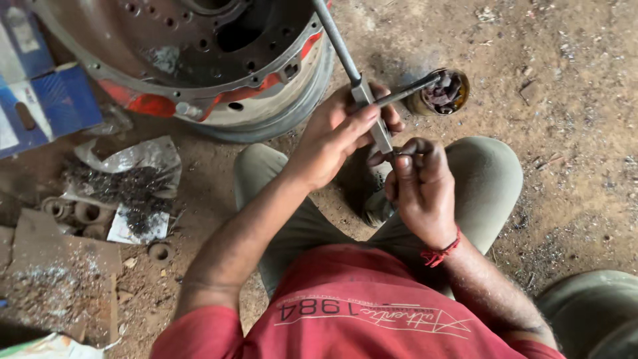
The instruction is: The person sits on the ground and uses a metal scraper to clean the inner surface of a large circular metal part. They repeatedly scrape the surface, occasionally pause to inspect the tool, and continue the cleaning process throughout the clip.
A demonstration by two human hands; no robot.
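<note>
My left hand grips a long grey metal bar tool that runs up past a big round metal housing. A thinner dark rod branches off the bar toward a small tin. My right hand is curled just below the bar's lower end, fingertips pinching something small that I cannot make out. Both hands hover above my knees as I squat on the dirt floor.
A small tin full of dark metal bits stands at the right of the housing. At left lie a blue cardboard box, a plastic bag with metal shavings, several ring-shaped parts and cardboard.
</note>
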